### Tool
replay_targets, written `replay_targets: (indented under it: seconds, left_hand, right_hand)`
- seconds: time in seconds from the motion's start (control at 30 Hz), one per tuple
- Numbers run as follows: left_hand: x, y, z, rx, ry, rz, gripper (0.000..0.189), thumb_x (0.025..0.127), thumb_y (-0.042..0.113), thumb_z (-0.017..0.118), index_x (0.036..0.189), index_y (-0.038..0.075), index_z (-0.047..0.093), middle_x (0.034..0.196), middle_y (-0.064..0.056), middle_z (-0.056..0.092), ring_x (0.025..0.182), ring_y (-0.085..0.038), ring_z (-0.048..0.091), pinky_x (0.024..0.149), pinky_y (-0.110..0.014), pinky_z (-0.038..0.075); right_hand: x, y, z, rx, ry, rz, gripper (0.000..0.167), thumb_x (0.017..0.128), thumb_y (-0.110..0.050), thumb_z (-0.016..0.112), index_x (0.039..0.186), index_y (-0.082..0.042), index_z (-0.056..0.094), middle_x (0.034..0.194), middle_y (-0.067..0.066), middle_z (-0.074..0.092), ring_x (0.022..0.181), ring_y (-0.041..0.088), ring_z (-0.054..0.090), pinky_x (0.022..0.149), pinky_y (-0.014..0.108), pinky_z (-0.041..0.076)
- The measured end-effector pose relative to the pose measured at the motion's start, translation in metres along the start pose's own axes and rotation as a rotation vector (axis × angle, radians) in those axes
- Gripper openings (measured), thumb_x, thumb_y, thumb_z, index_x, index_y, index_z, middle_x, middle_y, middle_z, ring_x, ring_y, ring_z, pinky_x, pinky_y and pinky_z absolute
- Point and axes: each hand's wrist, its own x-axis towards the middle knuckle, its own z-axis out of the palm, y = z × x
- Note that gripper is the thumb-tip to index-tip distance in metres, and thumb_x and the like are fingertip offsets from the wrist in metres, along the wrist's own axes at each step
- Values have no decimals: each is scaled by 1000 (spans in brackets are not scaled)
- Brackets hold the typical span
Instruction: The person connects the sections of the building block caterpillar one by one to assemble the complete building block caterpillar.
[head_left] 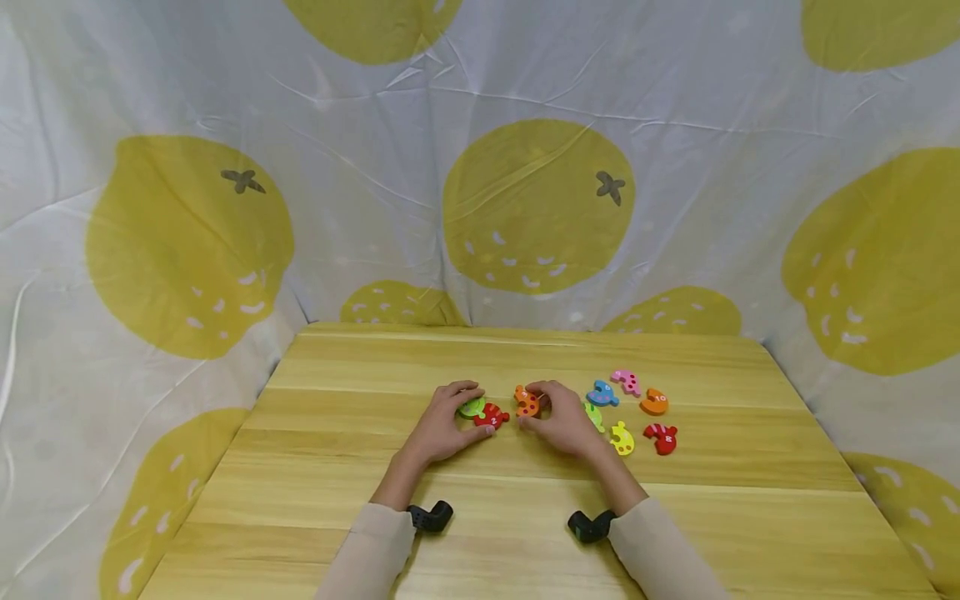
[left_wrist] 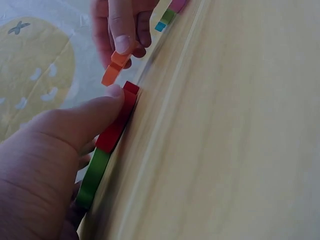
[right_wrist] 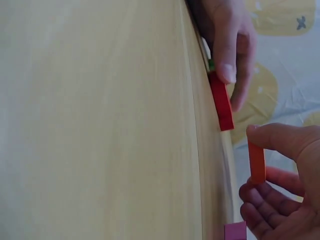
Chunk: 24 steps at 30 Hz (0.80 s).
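My left hand lies round two joined puzzle pieces on the wooden table, a green one and a red one marked with a number. Its thumb presses the red piece's near edge, and the other fingers curl behind the pair. Between thumb and fingers, my right hand pinches an orange puzzle piece with red spots. In the left wrist view this orange piece is raised off the table, a short gap beyond the red piece's knobbed end.
Right of my right hand lie loose puzzle pieces: light green, yellow, blue, pink, another orange and another red. A lemon-print curtain hangs round the table.
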Motion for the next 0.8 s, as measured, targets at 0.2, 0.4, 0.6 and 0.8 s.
replay_targets:
  seconds: [0.2, 0.4, 0.6, 0.8]
  left_hand:
    - [-1, -2, -2, -14, 50, -54, 75, 81, 51, 85, 141, 12, 63, 143, -7, 50, 135, -29, 49, 115, -50, 43]
    - [0, -2, -4, -8, 58, -42, 73, 81, 51, 85, 139, 10, 65, 141, -8, 52, 133, -30, 51, 115, -49, 44]
    - [0, -1, -4, -24, 72, -39, 73, 80, 50, 86, 138, 10, 65, 140, -8, 52, 132, -30, 53, 113, -50, 45]
    - [0, 0, -1, -24, 57, -34, 73, 81, 51, 86, 138, 11, 65, 140, -7, 52, 131, -30, 53, 113, -50, 46]
  right_hand:
    - [0, -6, 9, 24, 26, -31, 52, 83, -21, 87, 130, -10, 67, 114, 1, 68, 97, 15, 59, 88, 35, 51]
    - [3, -12, 16, 27, 3, -51, 52, 84, -23, 86, 131, -11, 67, 119, 3, 68, 100, 17, 60, 91, 36, 53]
    - [5, -13, 22, 44, -9, -55, 53, 84, -23, 87, 132, -11, 67, 118, 2, 68, 100, 16, 60, 92, 37, 53]
    - [4, -11, 25, 29, -24, -39, 52, 83, -21, 87, 130, -12, 68, 118, 2, 67, 101, 15, 59, 94, 36, 53]
